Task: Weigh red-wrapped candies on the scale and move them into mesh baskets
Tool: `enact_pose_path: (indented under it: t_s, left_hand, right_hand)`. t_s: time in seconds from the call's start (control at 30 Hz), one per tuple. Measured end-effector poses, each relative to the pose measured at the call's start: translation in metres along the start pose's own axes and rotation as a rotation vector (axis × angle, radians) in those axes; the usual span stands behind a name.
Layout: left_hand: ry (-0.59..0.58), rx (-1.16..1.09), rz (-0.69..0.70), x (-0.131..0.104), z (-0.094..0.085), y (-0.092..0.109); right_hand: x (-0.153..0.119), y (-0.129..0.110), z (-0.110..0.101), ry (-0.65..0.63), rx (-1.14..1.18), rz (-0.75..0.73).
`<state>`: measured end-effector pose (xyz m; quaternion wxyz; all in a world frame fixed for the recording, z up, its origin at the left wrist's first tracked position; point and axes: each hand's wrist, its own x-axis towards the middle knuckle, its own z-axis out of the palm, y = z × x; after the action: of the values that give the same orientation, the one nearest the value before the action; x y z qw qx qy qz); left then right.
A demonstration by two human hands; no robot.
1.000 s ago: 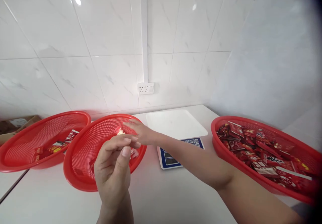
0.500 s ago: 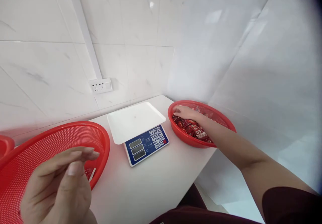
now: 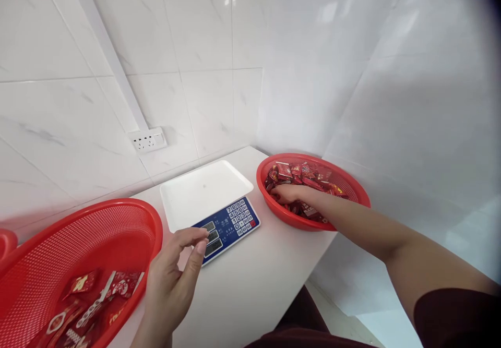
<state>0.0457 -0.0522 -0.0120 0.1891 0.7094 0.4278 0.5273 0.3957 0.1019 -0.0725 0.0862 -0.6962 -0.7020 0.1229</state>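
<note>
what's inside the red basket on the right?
The red basket holds a heap of red candy wrappers. The right hand rests in the heap; its fingertips and the wrappers beneath it are hidden.

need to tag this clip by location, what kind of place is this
Probably a small packing or sorting station, not a home kitchen: a digital weighing scale sits on a white counter between red mesh baskets of wrapped sweets, against tiled walls. The right hand is in one basket.

left hand (image 3: 172, 280): raised, fingers loosely curled, thumb near fingertips, empty | right hand (image 3: 288, 193): arm stretched forward, palm down, fingers curled
</note>
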Motion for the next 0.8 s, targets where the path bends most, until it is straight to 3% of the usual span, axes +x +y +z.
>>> enact_pose_path:
  t_s: [0.13, 0.23, 0.33, 0.47, 0.63, 0.8]
  left_hand:
    - [0.019, 0.024, -0.020, 0.002, -0.001, -0.006]
    - [0.014, 0.019, -0.046, 0.004, -0.003, -0.010]
    - [0.019, 0.033, -0.058, 0.005, -0.004, -0.014]
    - [0.024, 0.058, -0.062, 0.007, -0.004, -0.016]
    - [-0.007, 0.064, -0.074, 0.008, -0.001, -0.013]
    - [-0.042, 0.092, -0.055, 0.009, 0.000, -0.010]
  right_hand:
    - [0.003, 0.009, -0.021, -0.368, -0.027, -0.076]
    - [0.008, 0.017, -0.037, -0.452, -0.064, -0.096]
    - [0.017, 0.019, -0.042, -0.372, -0.106, -0.097]
    - [0.025, 0.015, -0.024, -0.187, -0.143, -0.102]
    - [0.027, 0.012, 0.002, -0.155, -0.164, -0.105]
    - [0.035, 0.012, 0.001, -0.131, -0.170, -0.090]
